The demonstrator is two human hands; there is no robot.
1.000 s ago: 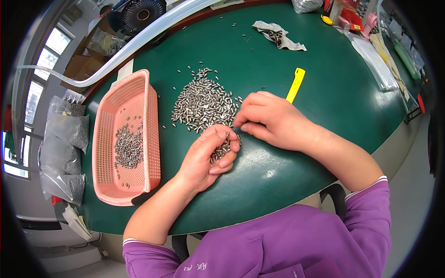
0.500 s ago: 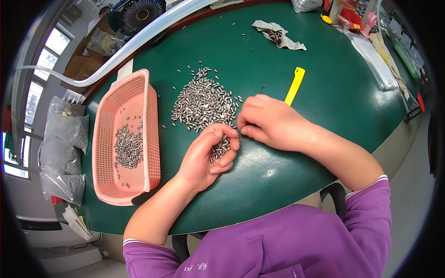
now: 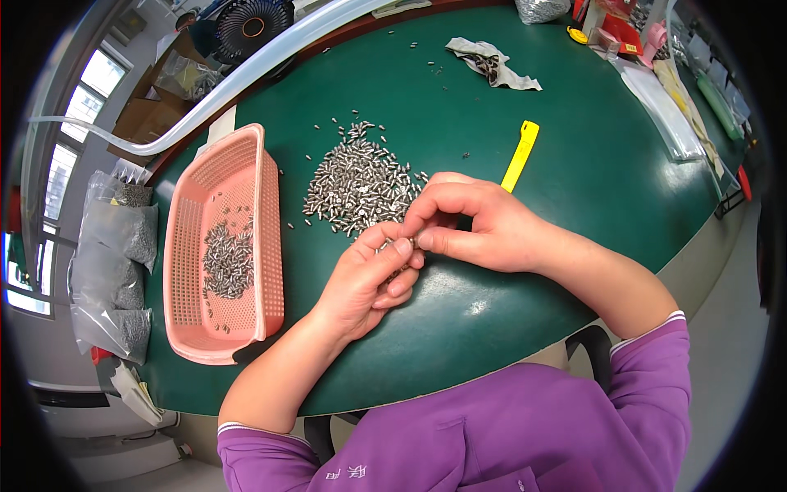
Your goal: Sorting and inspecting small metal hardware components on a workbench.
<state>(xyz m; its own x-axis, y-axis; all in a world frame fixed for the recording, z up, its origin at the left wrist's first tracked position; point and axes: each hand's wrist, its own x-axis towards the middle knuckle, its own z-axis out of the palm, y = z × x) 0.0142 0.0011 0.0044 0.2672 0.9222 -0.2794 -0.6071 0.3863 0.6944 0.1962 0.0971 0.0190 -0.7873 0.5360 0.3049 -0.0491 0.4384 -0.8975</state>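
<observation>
Head view only.

Left hand (image 3: 365,283): palm up, cupped, fingers curled half closed. It seems to cradle a few small metal pins; they are mostly hidden by the fingers, so the count cannot be told. Thumb tip meets the right hand's fingertips.

Right hand (image 3: 475,225): palm down, thumb and forefinger pinched nearly shut just over the left palm. Whether a pin sits in the pinch I cannot tell; the spot is covered.

Pins (image 3: 361,184): a loose grey heap on the green table (image 3: 574,164), just far of both hands, touching the right knuckles' side. Strays scattered farther out.

Basket (image 3: 221,246): pink, slotted, left of the heap, a smaller batch of pins lying in its middle.

Yellow strip (image 3: 520,156): flat on the table, right of the heap, just beyond the right hand.

Bags (image 3: 115,262): clear, filled with grey parts, at the far left edge. Crumpled rag (image 3: 492,66) at the far side.

Handling, as judged: pins look hard, smooth and light singly, apt to roll and slip. Best taken by fingertip pinch across the shank, or scooped in a cupped palm; the heap would scatter if brushed.
</observation>
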